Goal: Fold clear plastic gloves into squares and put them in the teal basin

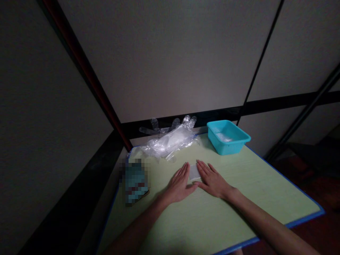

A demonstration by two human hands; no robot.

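A small whitish, flat rectangular piece [194,172] lies on the table between my two hands; it looks like folded clear plastic, though its kind is hard to make out. My left hand [181,185] rests flat along its left side, fingers stretched forward. On the other side, my right hand [211,180] lies flat with its fingertips at the piece's right edge. The thumbs meet or nearly meet just below it. Behind the hands spreads a loose pile of clear plastic disposable gloves [170,141], some fingers sticking up against the wall.
A turquoise plastic basin [230,147] with some clear plastic inside stands at the back right of the pale green table [212,219], which has blue edging. At the left edge lies a blurred-out flat object [136,182]. Panelled walls [180,63] rise behind and to the left.
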